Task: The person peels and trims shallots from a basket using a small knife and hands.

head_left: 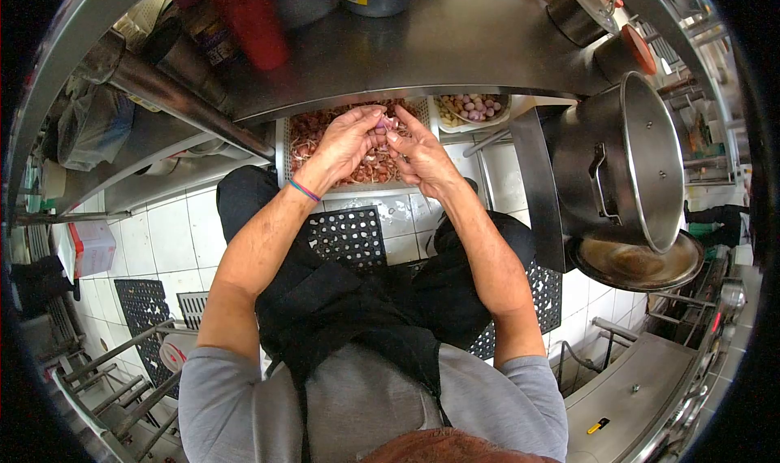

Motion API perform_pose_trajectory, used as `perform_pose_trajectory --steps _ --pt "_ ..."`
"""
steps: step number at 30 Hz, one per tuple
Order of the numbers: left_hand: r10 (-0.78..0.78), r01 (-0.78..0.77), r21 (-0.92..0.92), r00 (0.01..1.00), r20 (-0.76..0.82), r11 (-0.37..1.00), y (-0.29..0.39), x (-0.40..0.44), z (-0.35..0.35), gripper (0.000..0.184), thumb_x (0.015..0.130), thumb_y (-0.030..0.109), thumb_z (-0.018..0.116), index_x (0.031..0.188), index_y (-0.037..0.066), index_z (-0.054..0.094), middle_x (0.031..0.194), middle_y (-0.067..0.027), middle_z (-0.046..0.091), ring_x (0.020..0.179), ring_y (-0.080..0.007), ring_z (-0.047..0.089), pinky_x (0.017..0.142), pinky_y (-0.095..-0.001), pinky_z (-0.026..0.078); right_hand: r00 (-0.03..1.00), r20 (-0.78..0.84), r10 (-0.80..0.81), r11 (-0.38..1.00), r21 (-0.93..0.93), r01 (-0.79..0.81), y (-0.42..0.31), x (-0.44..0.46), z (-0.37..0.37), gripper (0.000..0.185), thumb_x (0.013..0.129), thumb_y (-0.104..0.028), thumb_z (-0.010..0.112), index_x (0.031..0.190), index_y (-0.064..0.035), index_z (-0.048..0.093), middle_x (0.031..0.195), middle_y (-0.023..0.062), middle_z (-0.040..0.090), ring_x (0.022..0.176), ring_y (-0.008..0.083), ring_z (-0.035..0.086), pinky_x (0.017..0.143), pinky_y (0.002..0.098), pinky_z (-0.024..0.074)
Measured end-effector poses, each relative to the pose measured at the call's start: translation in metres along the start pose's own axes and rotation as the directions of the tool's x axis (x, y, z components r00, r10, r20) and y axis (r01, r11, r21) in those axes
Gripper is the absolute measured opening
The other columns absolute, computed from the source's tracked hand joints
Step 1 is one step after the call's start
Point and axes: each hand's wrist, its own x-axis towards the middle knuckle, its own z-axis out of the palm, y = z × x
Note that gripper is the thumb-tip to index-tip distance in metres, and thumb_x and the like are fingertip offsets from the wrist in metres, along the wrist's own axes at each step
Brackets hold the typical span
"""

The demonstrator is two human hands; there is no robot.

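White tiled floor (172, 235), steel counter (471, 41), black perforated mats (354, 235)

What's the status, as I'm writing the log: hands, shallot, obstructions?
Left hand holding shallot. Right hand at it, grip unclear. Shallot over plastic crate of shallots. Steel counter edge just beyond hands; nothing visibly blocking.

Elbows out, the person angles the left forearm (272, 231) and right forearm (481, 244) inward; left hand (351, 144) and right hand (424, 158) meet at upper centre, fingers (363, 118) bent, thumbs close.
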Motion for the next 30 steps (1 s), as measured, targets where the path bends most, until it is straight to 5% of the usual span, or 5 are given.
perform_pose_trajectory --steps 7,16,19,23,30 --pt "-0.021 0.022 -0.049 0.999 0.03 0.999 -0.003 0.003 -0.008 0.019 0.097 0.013 0.052 0.11 -0.001 0.055 0.099 -0.009 0.062 0.085 -0.0152 0.06 0.076 -0.0269 0.053 0.994 -0.107 -0.004 0.993 0.117 0.016 0.002 0.006 -0.008 0.037 0.097 -0.019 0.054 0.134 -0.0141 0.051 0.073 0.0005 0.049 0.043 0.0033 0.029 0.035 0.0196 0.0206" --pt "-0.056 0.057 -0.071 0.998 0.01 0.996 0.004 0.0 -0.003 0.022 0.097 0.009 0.048 0.114 -0.005 0.054 0.101 -0.0107 0.063 0.083 -0.0155 0.061 0.075 -0.0269 0.054 0.993 -0.121 -0.007 0.996 0.09 0.018 0.008 0.011 -0.013 0.042 0.097 -0.018 0.054 0.137 -0.0156 0.045 0.075 -0.0011 0.049 0.042 0.0036 0.03 0.034 0.021 0.0209" --pt "-0.033 0.034 -0.047 0.999 0.01 0.998 0.005 0.0 -0.002 0.024 0.098 0.009 0.048 0.116 -0.005 0.053 0.101 -0.011 0.063 0.084 -0.0158 0.061 0.076 -0.0268 0.054 0.958 -0.256 -0.126 0.992 -0.054 0.116 0.006 0.005 -0.001 0.045 0.095 -0.012 0.055 0.139 -0.0133 0.044 0.077 0.0029 0.054 0.046 0.0052 0.04 0.037 0.0214 0.0305" --pt "-0.015 0.014 -0.055 1.0 -0.019 0.998 -0.002 0.005 -0.007 0.024 0.098 0.012 0.048 0.114 -0.005 0.054 0.1 -0.0106 0.063 0.085 -0.0164 0.062 0.077 -0.0272 0.054 0.949 -0.17 -0.266 0.939 -0.267 0.215 0.019 0.015 -0.002 0.047 0.095 -0.014 0.056 0.139 -0.0123 0.04 0.074 0.0012 0.052 0.043 0.004 0.036 0.034 0.0212 0.0239" --pt "0.0 -0.002 -0.057 0.999 -0.037 0.998 -0.007 0.007 -0.015 0.021 0.097 0.018 0.054 0.102 -0.001 0.057 0.091 -0.008 0.062 0.083 -0.0166 0.061 0.074 -0.0275 0.054 0.955 -0.115 -0.275 0.942 -0.231 0.243 0.021 0.016 0.001 0.041 0.095 -0.013 0.056 0.135 -0.0102 0.046 0.073 0.0011 0.053 0.044 0.0039 0.037 0.035 0.0199 0.0259"
